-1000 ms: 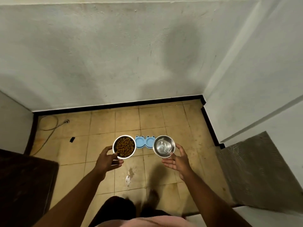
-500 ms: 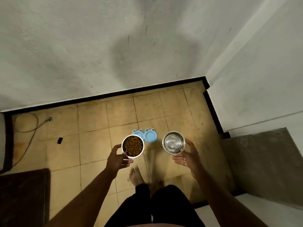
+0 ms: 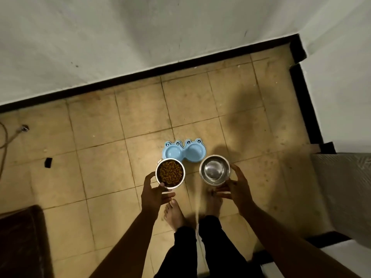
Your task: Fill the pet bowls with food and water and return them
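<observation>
Since the earlier frame, both bowls have been carried closer to the blue holder, and both bare feet are now seen planted on the floor beneath the arms.

Left hand (image 3: 153,194): the kibble bowl (image 3: 170,173) is gripped at its near rim, with the thumb hooked over the edge and the fingers curled beneath and beside it. The bowl is held level, filled with brown kibble. Its far edge overlaps the near edge of the holder's left well as seen from the head camera; whether contact is made cannot be told.

Right hand (image 3: 237,187): the water bowl (image 3: 215,170) is cupped from its right and near side. The thumb is laid along the right wall and the fingers are spread and curved under the base. A shiny interior is shown; the water level cannot be read.

Blue double holder (image 3: 184,150): it is set on the tiled floor (image 3: 96,137), with two round wells, both vacant, and frog-eye bumps on the far side. The two steel bowls are held apart from each other, just near of the holder.

A dark mat (image 3: 22,241) is seen at lower left, and a cable (image 3: 4,137) at the left edge.
</observation>
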`<state>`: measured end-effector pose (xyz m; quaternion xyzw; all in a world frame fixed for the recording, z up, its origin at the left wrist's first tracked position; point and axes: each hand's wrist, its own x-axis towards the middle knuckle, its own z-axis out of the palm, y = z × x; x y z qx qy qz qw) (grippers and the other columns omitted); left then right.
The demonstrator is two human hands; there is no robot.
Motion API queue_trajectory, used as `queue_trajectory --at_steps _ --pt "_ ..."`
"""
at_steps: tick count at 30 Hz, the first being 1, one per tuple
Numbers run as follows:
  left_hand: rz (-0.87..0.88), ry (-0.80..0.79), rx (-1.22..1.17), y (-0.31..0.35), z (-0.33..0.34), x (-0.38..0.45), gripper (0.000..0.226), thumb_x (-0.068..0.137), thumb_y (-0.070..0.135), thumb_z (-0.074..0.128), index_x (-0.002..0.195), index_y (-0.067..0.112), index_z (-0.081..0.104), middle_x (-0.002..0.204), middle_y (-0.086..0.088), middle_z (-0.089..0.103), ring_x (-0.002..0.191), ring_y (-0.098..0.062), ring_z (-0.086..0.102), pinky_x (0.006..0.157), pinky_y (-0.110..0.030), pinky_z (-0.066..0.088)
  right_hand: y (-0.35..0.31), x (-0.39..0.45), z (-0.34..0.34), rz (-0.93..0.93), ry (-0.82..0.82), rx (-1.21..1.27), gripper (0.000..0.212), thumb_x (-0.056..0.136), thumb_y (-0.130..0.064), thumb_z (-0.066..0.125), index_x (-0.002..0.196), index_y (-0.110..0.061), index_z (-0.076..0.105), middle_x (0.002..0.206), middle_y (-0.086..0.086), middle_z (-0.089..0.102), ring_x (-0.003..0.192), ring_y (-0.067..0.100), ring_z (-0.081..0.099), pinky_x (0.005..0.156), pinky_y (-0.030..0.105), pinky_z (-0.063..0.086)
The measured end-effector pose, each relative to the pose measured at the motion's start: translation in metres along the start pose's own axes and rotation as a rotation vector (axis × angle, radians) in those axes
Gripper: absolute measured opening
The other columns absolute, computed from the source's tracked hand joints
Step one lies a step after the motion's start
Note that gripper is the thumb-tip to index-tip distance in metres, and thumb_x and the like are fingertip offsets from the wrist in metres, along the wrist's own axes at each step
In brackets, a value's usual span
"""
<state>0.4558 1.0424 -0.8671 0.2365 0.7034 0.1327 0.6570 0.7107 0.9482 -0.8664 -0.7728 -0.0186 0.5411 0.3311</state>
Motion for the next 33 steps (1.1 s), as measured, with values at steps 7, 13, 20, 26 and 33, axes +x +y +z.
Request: queue_trajectory --at_steps 7,13,20,26,33 --pt "-0.055 0.029 0.000 -0.076 0.022 0.137 0.046 0.097 0.004 0.055 0.137 0.025 0.044 0.090 -0.026 0.072 0.060 -0.031 0.074 0.054 -0.033 0.058 0.073 0.141 0.044 0.002 -0.044 -0.045 0.049 0.102 -0.014 0.059 0.145 -0.033 0.048 0.087 0.017 0.078 0.071 0.032 0.076 0.062 0.043 0.064" --pt "-0.054 0.078 0.005 -0.114 0.034 0.225 0.050 0.097 -0.002 0.052 0.139 0.024 0.043 0.104 -0.031 0.069 0.067 -0.036 0.072 0.056 -0.033 0.059 0.113 0.243 0.076 -0.017 -0.059 -0.094 0.048 0.103 -0.011 0.055 0.147 -0.029 0.048 0.099 0.021 0.076 0.068 0.029 0.076 0.059 0.041 0.064" --pt "0.004 0.099 0.025 -0.130 0.053 0.300 0.047 0.097 0.000 0.050 0.135 0.025 0.046 0.110 -0.029 0.067 0.068 -0.040 0.073 0.053 -0.037 0.059 0.138 0.314 0.093 -0.080 -0.047 -0.141 0.051 0.103 -0.009 0.053 0.149 -0.030 0.047 0.112 0.022 0.073 0.069 0.027 0.077 0.054 0.035 0.061" --pt "0.084 0.132 0.099 -0.128 0.057 0.313 0.055 0.098 0.010 0.057 0.143 0.030 0.033 0.105 -0.028 0.069 0.071 -0.042 0.072 0.062 -0.045 0.060 0.143 0.321 0.107 -0.162 0.007 -0.123 0.053 0.101 -0.015 0.057 0.143 -0.046 0.052 0.107 0.012 0.076 0.068 0.025 0.078 0.049 0.030 0.058" --pt "0.061 0.108 0.720 -0.115 0.058 0.287 0.058 0.097 0.036 0.057 0.148 0.023 0.031 0.099 -0.017 0.075 0.083 -0.037 0.074 0.079 -0.045 0.059 0.125 0.313 0.102 -0.177 0.059 -0.316 0.069 0.089 -0.037 0.065 0.152 -0.043 0.036 0.080 0.013 0.074 0.062 0.032 0.069 0.064 0.044 0.058"
